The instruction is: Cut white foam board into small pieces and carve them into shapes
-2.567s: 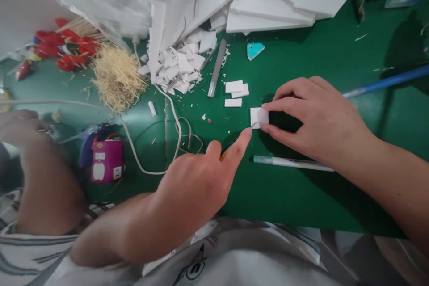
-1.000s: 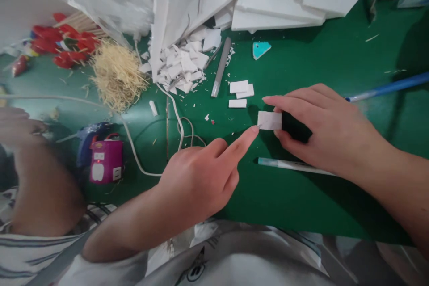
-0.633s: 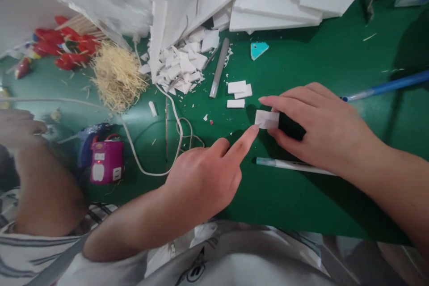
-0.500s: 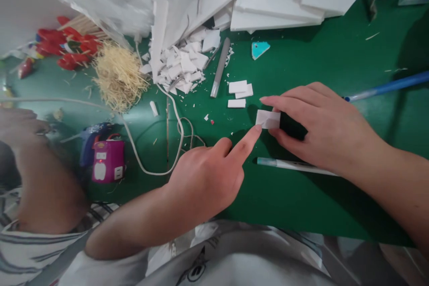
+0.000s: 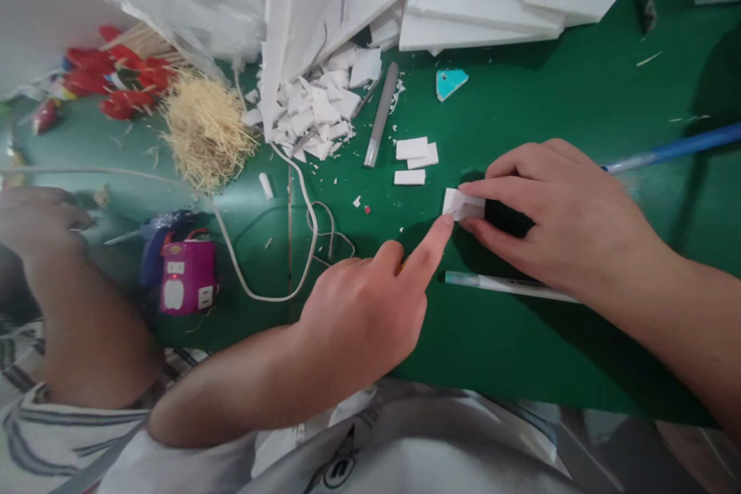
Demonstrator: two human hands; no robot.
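Note:
A small white foam piece [image 5: 451, 201] lies on the green table in front of me. The index fingertip of my left hand [image 5: 370, 305] touches its lower left part, while the other fingers are curled; a bit of orange shows between them, too small to make out. My right hand [image 5: 567, 208] pinches the piece from the right, with fingertips at its upper edge and the thumb at its lower edge. Just up and left lie several cut white pieces [image 5: 410, 177]. A pen with a teal tip [image 5: 463, 278] lies below, partly under my right hand.
White foam boards [image 5: 486, 23] and a heap of foam scraps [image 5: 318, 112] lie at the back. A grey marker [image 5: 382, 112], turquoise scrap [image 5: 450, 83], blue pen [image 5: 683, 145], straw-like pile [image 5: 205, 131], white cable [image 5: 306, 201] and magenta device [image 5: 188, 278] surround the workspace. Another person's arm [image 5: 86, 324] is at left.
My right fingers have moved left and closed onto the upper and lower edges of the white piece. My left hand has shifted slightly right, its fingertip still on the piece.

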